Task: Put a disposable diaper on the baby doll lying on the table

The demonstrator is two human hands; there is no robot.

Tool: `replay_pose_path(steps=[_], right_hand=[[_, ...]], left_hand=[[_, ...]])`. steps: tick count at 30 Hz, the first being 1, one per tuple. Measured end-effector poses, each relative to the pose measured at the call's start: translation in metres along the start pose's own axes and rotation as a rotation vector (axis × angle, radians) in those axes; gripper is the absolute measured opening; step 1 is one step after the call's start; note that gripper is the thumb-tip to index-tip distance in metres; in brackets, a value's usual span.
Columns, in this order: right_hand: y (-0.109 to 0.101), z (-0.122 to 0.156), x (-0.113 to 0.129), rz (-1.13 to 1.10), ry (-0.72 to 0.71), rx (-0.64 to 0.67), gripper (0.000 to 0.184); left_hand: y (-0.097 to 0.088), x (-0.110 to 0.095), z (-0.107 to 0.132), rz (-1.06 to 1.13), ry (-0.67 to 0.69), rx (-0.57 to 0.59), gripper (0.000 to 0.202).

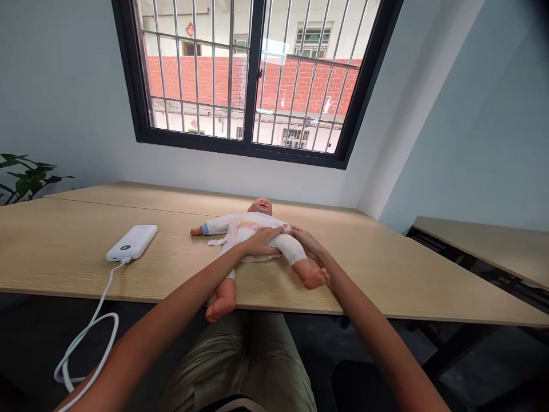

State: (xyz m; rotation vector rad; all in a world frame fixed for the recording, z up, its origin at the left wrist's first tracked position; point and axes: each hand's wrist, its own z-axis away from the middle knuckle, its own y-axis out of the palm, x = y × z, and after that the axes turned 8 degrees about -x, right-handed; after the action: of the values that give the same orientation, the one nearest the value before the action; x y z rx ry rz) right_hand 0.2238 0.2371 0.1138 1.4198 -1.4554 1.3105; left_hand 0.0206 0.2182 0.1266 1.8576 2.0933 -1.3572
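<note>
A baby doll (253, 226) in white clothes lies on its back on the wooden table (386, 269), head toward the window, one bare foot past the near edge. My left hand (262, 240) rests on the doll's belly, fingers pressed onto the white garment. Beside the doll's hip, my right hand (305, 240) has its fingers pinched on the edge of the clothing. Both of my forearms reach in from below.
A white power bank (132, 242) lies on the table to the left, its white cable (86, 337) hanging over the near edge in a loop. A plant (23, 174) stands at far left. A second table (484, 246) is at right. A barred window is ahead.
</note>
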Motion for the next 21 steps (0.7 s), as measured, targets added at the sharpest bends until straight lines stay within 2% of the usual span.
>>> replay_pose_path(steps=[2, 4, 6, 12, 14, 17, 19, 21], right_hand=[[-0.003, -0.001, 0.002, -0.15, 0.045, -0.024, 0.038], [-0.005, -0.003, 0.001, -0.287, 0.085, -0.108, 0.045], [-0.006, -0.004, -0.002, -0.341, 0.09, -0.159, 0.046], [-0.004, -0.003, -0.007, -0.315, 0.033, -0.141, 0.048], [-0.004, -0.003, -0.009, -0.308, 0.026, -0.147, 0.051], [-0.005, -0.003, -0.011, -0.306, 0.017, -0.159, 0.054], [-0.005, -0.003, -0.012, -0.304, 0.01, -0.167, 0.055], [-0.006, -0.004, -0.013, -0.302, 0.005, -0.176, 0.056]], left_hand=[[0.001, -0.001, 0.001, -0.065, 0.019, 0.075, 0.034], [0.001, -0.003, 0.001, -0.114, 0.025, 0.155, 0.035], [0.0, -0.004, 0.001, -0.136, 0.018, 0.195, 0.038], [-0.009, -0.001, -0.005, 0.198, -0.118, 0.203, 0.045], [-0.008, 0.005, -0.011, 0.247, -0.212, 0.161, 0.043], [0.002, 0.011, -0.024, 0.202, -0.337, 0.012, 0.04], [0.01, 0.013, -0.032, 0.119, -0.32, -0.053, 0.034], [0.015, 0.013, -0.039, 0.052, -0.282, -0.067, 0.028]])
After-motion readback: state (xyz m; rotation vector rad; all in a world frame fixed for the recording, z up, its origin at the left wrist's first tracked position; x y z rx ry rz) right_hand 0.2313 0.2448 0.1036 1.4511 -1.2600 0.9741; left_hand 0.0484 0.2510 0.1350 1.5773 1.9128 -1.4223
